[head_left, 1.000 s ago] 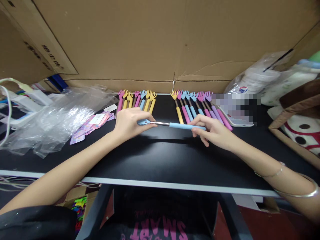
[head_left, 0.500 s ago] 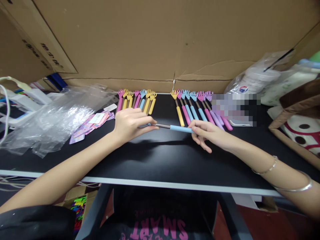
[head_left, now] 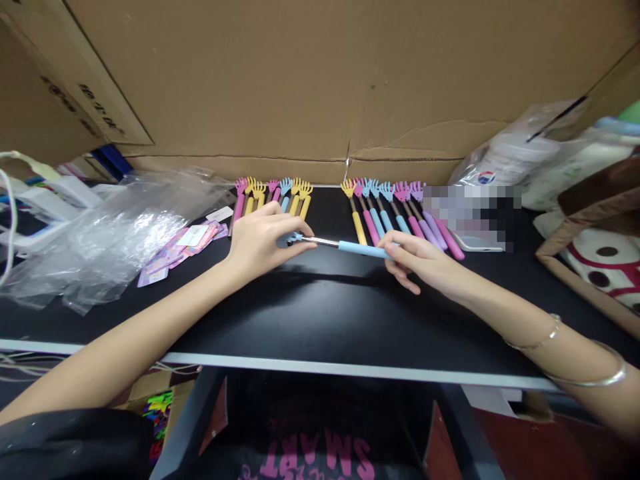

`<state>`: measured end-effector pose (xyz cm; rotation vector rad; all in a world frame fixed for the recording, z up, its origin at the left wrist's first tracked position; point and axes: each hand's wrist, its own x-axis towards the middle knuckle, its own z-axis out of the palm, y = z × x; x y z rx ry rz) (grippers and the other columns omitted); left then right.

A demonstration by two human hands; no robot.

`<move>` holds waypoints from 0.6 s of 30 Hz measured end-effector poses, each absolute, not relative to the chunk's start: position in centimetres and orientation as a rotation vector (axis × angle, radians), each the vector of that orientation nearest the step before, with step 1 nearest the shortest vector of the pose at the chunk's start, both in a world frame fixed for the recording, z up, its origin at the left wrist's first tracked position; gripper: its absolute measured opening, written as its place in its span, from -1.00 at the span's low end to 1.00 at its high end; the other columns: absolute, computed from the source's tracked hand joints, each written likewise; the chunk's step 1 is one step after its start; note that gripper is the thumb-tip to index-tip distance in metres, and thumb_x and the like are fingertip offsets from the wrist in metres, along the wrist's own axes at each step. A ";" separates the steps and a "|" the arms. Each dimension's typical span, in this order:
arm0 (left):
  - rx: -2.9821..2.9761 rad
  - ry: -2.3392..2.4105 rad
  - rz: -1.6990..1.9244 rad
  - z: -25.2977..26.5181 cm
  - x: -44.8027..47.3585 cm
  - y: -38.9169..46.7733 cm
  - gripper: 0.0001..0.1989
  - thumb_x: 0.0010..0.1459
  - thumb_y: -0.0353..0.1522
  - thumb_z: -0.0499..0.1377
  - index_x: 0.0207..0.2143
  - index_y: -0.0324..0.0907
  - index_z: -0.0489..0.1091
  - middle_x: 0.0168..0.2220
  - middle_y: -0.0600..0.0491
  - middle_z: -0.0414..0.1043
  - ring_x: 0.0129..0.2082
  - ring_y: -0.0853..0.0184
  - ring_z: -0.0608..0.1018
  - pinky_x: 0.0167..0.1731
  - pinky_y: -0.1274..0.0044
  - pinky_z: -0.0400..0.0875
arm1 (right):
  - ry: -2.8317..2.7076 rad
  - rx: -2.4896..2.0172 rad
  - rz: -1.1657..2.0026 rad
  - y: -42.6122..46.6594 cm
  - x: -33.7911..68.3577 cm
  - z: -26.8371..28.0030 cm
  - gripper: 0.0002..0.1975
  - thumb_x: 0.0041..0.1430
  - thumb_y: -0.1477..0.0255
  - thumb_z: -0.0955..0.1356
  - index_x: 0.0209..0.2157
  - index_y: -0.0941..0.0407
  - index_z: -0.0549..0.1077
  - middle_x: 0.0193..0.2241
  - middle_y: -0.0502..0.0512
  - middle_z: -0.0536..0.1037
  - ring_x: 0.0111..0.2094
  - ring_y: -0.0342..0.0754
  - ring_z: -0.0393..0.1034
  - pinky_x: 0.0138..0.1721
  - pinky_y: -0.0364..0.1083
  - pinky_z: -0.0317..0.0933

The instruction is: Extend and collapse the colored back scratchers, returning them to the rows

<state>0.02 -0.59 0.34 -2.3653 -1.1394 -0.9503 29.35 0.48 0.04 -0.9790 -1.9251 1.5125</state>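
A blue back scratcher (head_left: 361,249) with a metal shaft is held level above the black table, between my two hands. My left hand (head_left: 265,239) pinches it near its blue claw head, which the fingers partly hide. At the other end, my right hand (head_left: 414,259) grips the handle tip between thumb and fingers. Behind my left hand lies a row of pink, yellow and blue back scratchers (head_left: 303,207), partly covered by the hand. A second row, with a yellow back scratcher (head_left: 359,227) at its left end, lies behind my right hand.
Clear plastic bags (head_left: 115,233) and purple-pink cards (head_left: 185,248) lie on the left of the table (head_left: 320,327). A cardboard wall (head_left: 320,87) closes off the back. At the right stand a bagged cup (head_left: 517,163) and a brown-handled bag (head_left: 595,260).
The back scratcher's claw head shows a little more between my left fingers. My right hand has shifted slightly up; both hands keep their hold.
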 end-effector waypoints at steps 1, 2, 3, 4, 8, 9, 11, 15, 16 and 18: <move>-2.380 -1.171 -0.940 0.4 0.0 -0.6 -0.77 0.24 -0.16 0.19 -0.35 -0.08 0.54 -0.43 0.11 0.57 -0.36 0.33 0.44 -0.43 0.54 0.22 | -1.930 -0.975 1.469 0.6 29.4 0.0 -0.62 0.28 0.06 0.27 -0.33 0.10 0.19 -0.66 -0.21 0.22 -0.77 -0.31 0.11 -0.71 -0.21 -0.11; -2.391 -1.198 -0.937 0.6 -0.1 -0.6 -0.77 0.26 -0.17 0.17 -0.30 -0.07 0.55 -0.38 0.09 0.57 -0.32 0.31 0.45 -0.38 0.53 0.25 | -1.933 -0.972 1.435 0.7 29.6 0.0 -0.62 0.28 0.06 0.27 -0.32 0.11 0.21 -0.65 -0.21 0.19 -0.76 -0.31 0.11 -0.70 -0.20 -0.10; -2.394 -1.227 -0.943 0.7 -0.1 -0.6 -0.76 0.28 -0.18 0.14 -0.26 -0.07 0.55 -0.33 0.07 0.57 -0.28 0.29 0.46 -0.32 0.52 0.27 | -1.935 -0.969 1.409 0.8 29.7 0.1 -0.62 0.28 0.06 0.27 -0.31 0.11 0.22 -0.64 -0.21 0.17 -0.75 -0.30 0.11 -0.70 -0.20 -0.10; -2.389 -1.262 -0.959 0.8 -0.2 -0.6 -0.76 0.29 -0.19 0.12 -0.21 -0.07 0.54 -0.28 0.06 0.57 -0.23 0.27 0.46 -0.26 0.51 0.29 | -1.936 -0.969 1.389 0.9 29.8 0.1 -0.61 0.28 0.05 0.27 -0.31 0.12 0.24 -0.64 -0.21 0.16 -0.75 -0.30 0.10 -0.70 -0.19 -0.10; -2.414 -1.529 -0.943 1.1 -0.7 -0.3 -0.69 0.30 -0.17 0.06 -0.03 -0.06 0.46 -0.19 0.05 0.56 -0.20 0.25 0.50 -0.25 0.51 0.29 | -1.939 -0.981 1.341 1.1 30.2 0.6 -0.59 0.25 0.02 0.28 -0.32 0.11 0.24 -0.65 -0.21 0.14 -0.75 -0.30 0.09 -0.70 -0.19 -0.11; -2.454 -1.622 -0.912 1.1 -0.8 -0.2 -0.66 0.30 -0.15 0.04 0.01 -0.05 0.43 -0.23 0.07 0.56 -0.26 0.27 0.52 -0.29 0.52 0.28 | -1.941 -0.980 1.332 1.1 30.3 0.7 -0.59 0.25 0.02 0.28 -0.33 0.11 0.23 -0.66 -0.21 0.14 -0.75 -0.29 0.09 -0.70 -0.18 -0.11; -2.567 -1.779 -0.851 1.0 -0.8 -0.1 -0.62 0.30 -0.13 0.02 0.07 -0.05 0.37 -0.33 0.12 0.56 -0.37 0.31 0.53 -0.36 0.54 0.25 | -1.950 -0.978 1.314 1.2 30.4 0.8 -0.59 0.24 0.02 0.29 -0.34 0.10 0.23 -0.67 -0.21 0.15 -0.75 -0.28 0.10 -0.70 -0.18 -0.10; -2.760 -1.864 -0.858 0.9 -0.8 0.1 -0.64 0.26 -0.11 0.04 -0.03 -0.09 0.38 -0.39 0.13 0.56 -0.38 0.33 0.55 -0.37 0.57 0.25 | -1.935 -1.008 1.252 1.5 30.8 1.1 -0.57 0.20 0.01 0.32 -0.31 0.11 0.27 -0.69 -0.21 0.14 -0.74 -0.27 0.07 -0.70 -0.18 -0.08; -2.790 -1.865 -0.891 1.0 -0.8 0.2 -0.65 0.24 -0.10 0.05 -0.08 -0.10 0.40 -0.39 0.12 0.56 -0.38 0.33 0.55 -0.36 0.56 0.27 | -1.932 -1.020 1.235 1.5 30.9 1.2 -0.57 0.19 0.00 0.33 -0.31 0.11 0.28 -0.69 -0.21 0.13 -0.73 -0.28 0.04 -0.70 -0.18 -0.09; -2.832 -1.869 -0.974 1.0 -0.8 0.3 -0.66 0.19 -0.08 0.10 -0.18 -0.13 0.42 -0.36 0.09 0.55 -0.38 0.33 0.54 -0.34 0.55 0.31 | -1.940 -1.043 1.189 1.6 31.1 1.6 -0.56 0.17 -0.01 0.34 -0.30 0.12 0.31 -0.70 -0.22 0.12 -0.72 -0.29 0.00 -0.69 -0.19 -0.10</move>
